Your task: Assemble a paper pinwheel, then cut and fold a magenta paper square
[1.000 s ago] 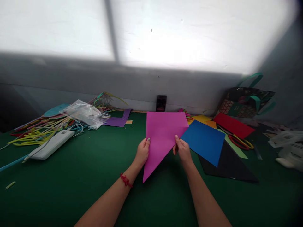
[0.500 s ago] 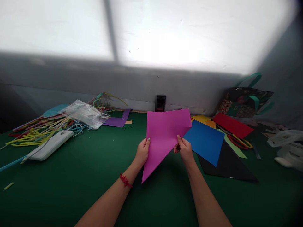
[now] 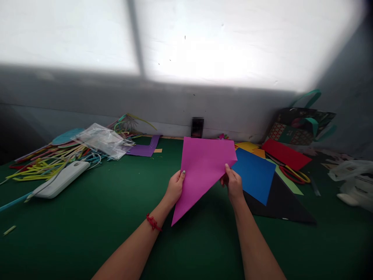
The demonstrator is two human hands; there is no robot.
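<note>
Between my two hands a magenta sheet of paper (image 3: 204,167) is held up above the green table (image 3: 122,217). Its top edge is straight, and a slanted lower edge runs down to a sharp point at the lower left. My left hand (image 3: 175,186) pinches the left edge, thumb on the near face and fingers behind. At the slanted right edge, my right hand (image 3: 233,182) grips the paper between thumb and fingers near the right corner. The fingers behind the sheet are partly hidden.
To the right lie blue paper (image 3: 253,175), black paper (image 3: 279,202), red paper (image 3: 287,154) and scissors (image 3: 300,175). A patterned bag (image 3: 297,128) stands behind them. On the left are pipe cleaners (image 3: 43,167), a plastic bag (image 3: 101,140) and a white glue gun (image 3: 61,181).
My right hand has moved slightly right along the slanted edge. The sheet has turned a little and its top edge now looks flatter. My left hand stays on the left edge.
</note>
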